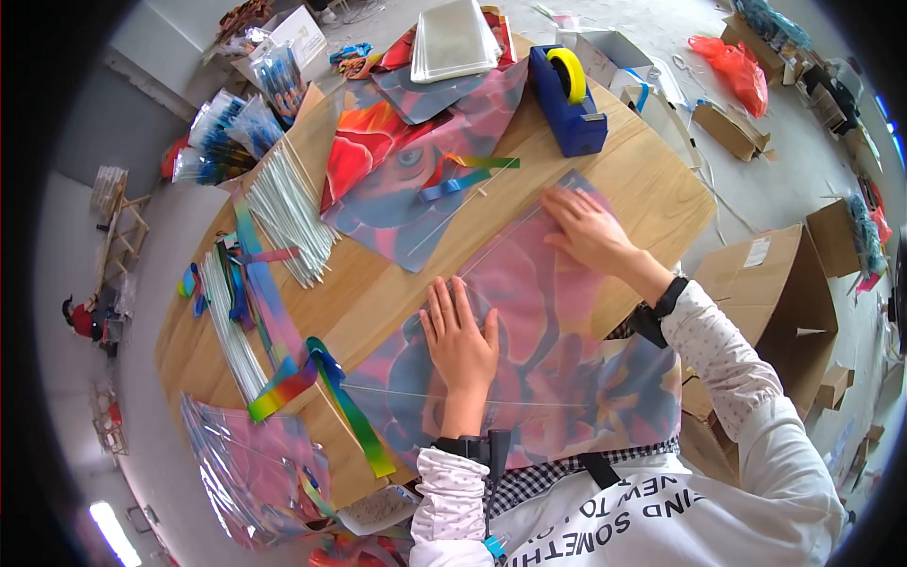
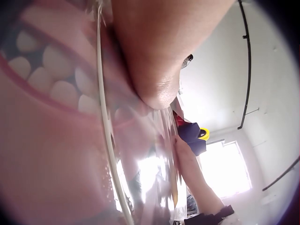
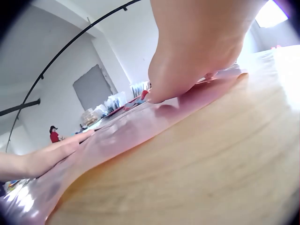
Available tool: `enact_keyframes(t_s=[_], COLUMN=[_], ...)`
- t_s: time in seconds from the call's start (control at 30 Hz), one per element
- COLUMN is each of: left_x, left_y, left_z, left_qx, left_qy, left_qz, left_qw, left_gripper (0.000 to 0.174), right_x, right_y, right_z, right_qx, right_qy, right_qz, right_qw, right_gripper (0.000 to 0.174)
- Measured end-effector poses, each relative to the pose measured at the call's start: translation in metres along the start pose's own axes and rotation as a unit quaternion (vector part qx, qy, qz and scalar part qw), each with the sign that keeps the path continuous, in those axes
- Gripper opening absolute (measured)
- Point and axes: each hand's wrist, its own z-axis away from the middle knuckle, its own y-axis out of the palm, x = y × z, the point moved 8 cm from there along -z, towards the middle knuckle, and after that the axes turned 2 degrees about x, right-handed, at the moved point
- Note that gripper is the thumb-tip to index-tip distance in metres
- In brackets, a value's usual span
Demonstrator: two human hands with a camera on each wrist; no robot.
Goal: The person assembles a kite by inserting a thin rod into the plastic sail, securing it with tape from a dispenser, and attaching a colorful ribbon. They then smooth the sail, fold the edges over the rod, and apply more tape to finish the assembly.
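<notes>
— A pale floor (image 1: 170,241) fills my head feed, cardboard cartons (image 1: 746,283) at the right, a wooden desk (image 1: 661,194) in the middle.

— And the grips on your side?

— Both spread out, palms down. My left grip (image 1: 460,345) lies with its fingers straight on a sheet of printed film (image 1: 548,364); my right grip (image 1: 590,227) rests on it too, near the far corner.

— Where's that film, exactly?

— On the desk, at the part nearest the person's body. From the left wrist I get a thin white stick (image 2: 104,112) running along it; over or under, I can't tell.

— Anything around it?

— A blue tape dispenser (image 1: 578,132) beyond the right grip. White sticks (image 1: 288,217) and rainbow ribbon (image 1: 285,387) lie off to the left.
</notes>
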Motion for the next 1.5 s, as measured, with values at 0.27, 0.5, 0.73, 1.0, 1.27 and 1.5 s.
enact_keyframes(t_s=[0.27,0.5,0.73,1.0,1.27,1.5], left_x=[0.007,0.03,0.043,0.001,-0.006,0.006], left_y=[-0.001,-0.021,-0.031,-0.016,-0.002,-0.005], left_z=[0.001,0.016,0.02,-0.009,-0.028,-0.009], left_qx=[-0.004,-0.023,-0.033,0.004,0.055,0.066], left_qy=[0.002,-0.009,-0.021,0.074,0.077,0.08], left_qz=[0.051,0.156,0.17,0.14,0.132,0.116], left_qw=[0.999,0.988,0.985,0.987,0.987,0.988], left_gripper=[0.076,0.082,0.081,0.067,0.068,0.07], right_x=[-0.04,-0.024,-0.039,-0.018,0.127,0.125], right_y=[-0.005,-0.003,-0.002,-0.009,0.002,0.016], right_z=[-0.009,-0.003,0.001,-0.005,-0.016,-0.015], right_qx=[0.015,-0.053,-0.092,-0.135,0.055,0.042], right_qy=[0.079,0.1,0.155,0.054,-0.123,-0.167], right_qz=[0.042,-0.061,-0.186,-0.019,-0.196,-0.164], right_qw=[0.996,0.992,0.966,0.989,0.971,0.971], right_gripper=[0.07,0.075,0.072,0.064,0.052,0.053])
